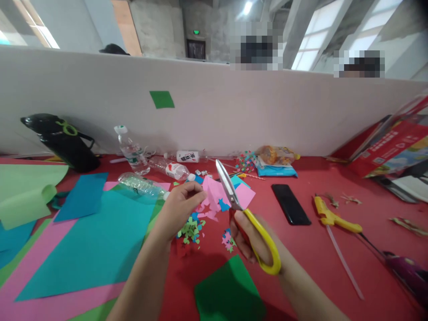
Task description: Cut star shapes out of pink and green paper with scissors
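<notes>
My right hand [249, 236] is wrapped round the handle of a pair of scissors [264, 249] with yellow and red grips. Their blades look closed and point up and away. My left hand [182, 205] has its fingers curled in to the thumb; whatever is between them, if anything, is hidden. It hovers beside pink paper pieces [213, 191] and above a pile of small light-green cut-outs [190, 229]. Pink and blue paper stars [228, 240] lie below the scissors. A dark green sheet [230, 290] rests close to me between my forearms.
Large coloured sheets [96, 240] cover the left side. Plastic bottles [133, 154], a black flask [67, 142] and a snack packet [276, 156] stand or lie along the white partition [214, 107]. To the right are a phone [290, 204] and a yellow glue gun [334, 216] with a glue stick.
</notes>
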A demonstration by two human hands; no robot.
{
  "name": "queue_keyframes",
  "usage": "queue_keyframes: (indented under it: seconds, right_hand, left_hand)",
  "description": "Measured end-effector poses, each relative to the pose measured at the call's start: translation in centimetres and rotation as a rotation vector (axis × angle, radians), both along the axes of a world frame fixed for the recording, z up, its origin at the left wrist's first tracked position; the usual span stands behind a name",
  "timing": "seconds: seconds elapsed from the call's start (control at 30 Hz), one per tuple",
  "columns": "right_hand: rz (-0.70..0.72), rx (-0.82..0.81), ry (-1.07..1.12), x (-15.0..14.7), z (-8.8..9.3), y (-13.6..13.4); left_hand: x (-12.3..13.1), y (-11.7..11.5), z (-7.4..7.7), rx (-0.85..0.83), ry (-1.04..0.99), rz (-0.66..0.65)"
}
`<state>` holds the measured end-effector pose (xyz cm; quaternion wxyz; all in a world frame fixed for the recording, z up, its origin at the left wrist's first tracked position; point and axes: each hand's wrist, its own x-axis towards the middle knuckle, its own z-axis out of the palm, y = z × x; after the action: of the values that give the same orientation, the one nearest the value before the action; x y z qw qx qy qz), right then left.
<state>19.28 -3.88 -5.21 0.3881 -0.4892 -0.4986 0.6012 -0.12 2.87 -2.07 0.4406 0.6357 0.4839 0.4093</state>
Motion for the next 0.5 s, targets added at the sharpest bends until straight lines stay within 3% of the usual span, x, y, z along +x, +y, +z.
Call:
queue_keyframes:
  seconds: [0.1,0.3,0.4,0.5]
  right_hand:
    - [-0.028,-0.008,0.059,0.6,0.2,0.4]
    - [-0.017,0.0,0.021,0.6,1.1,0.6]
    - [-0.001,-0.009,0.0,0.6,1.3,0.7]
    - [-0.013,-0.015,-0.009,0.7,1.3,0.8]
  left_hand:
    - [0.1,0.9,-1.9,-0.027,0.132,-0.079]
    - [1.1,1.7,-4.8,-0.07,0.192,-0.079]
    - [1.0,1.8,-5.1,-0.067,0.184,-0.06]
    - [0.9,1.5,-4.1,-0.022,0.114,-0.003]
